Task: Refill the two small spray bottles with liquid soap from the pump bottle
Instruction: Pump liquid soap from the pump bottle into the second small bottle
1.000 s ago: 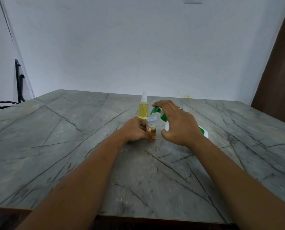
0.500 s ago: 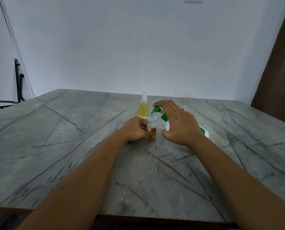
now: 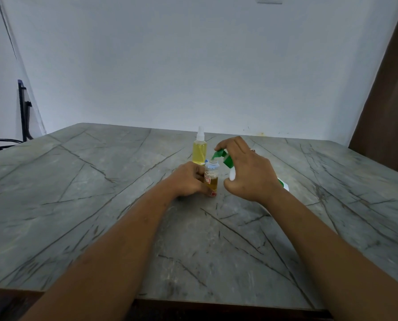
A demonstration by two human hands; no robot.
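Small clear plastic bottle (image 3: 211,179) steadied at frame centre beneath the green spout of a white pump bottle (image 3: 227,161).
Judged light and tippy (slick if soap is spilled), it is best clasped low round its body, as by the curled left hand (image 3: 188,179); the pump bottle is gripped by the right hand (image 3: 246,169), fingers curled over its top.

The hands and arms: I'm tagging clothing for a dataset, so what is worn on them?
No sleeves show on the left forearm or the right forearm, and neither the left hand nor the right hand is gloved. A small ring sits on a right-hand finger. No watch or bracelet shows.
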